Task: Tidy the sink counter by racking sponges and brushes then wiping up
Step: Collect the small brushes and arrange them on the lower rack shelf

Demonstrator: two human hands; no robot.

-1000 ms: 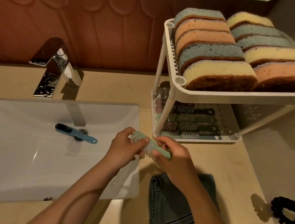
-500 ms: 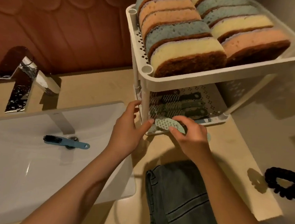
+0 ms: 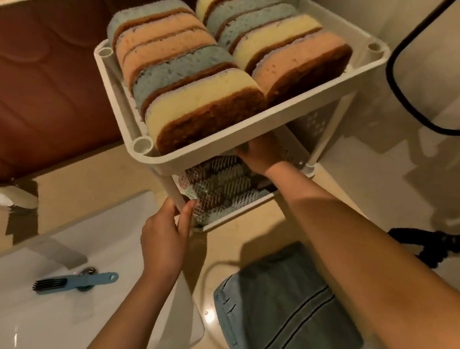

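A white two-tier rack [image 3: 198, 141] stands on the counter, its top tray packed with several sponges [image 3: 201, 107]. Several brushes [image 3: 222, 184] lie side by side on the lower shelf. My right hand [image 3: 261, 154] reaches in under the top tray and holds the handle end of a pale green brush [image 3: 195, 192]; its fingertips are hidden by the tray. My left hand [image 3: 165, 235] grips the rack's front left leg, with the forefinger against the green brush's head. A blue brush [image 3: 75, 282] lies in the white sink [image 3: 29, 323] by the drain.
A folded grey-blue cloth [image 3: 289, 305] lies on the beige counter [image 3: 89, 178] in front of the rack. A black scrunchie [image 3: 439, 245] sits at the right, and a black cable [image 3: 394, 91] hangs beside the rack. The tap [image 3: 7, 196] is at the far left.
My right hand has carried the green brush from the counter's front into the lower shelf. My left hand moved to the rack's leg. The view has come closer to the rack.
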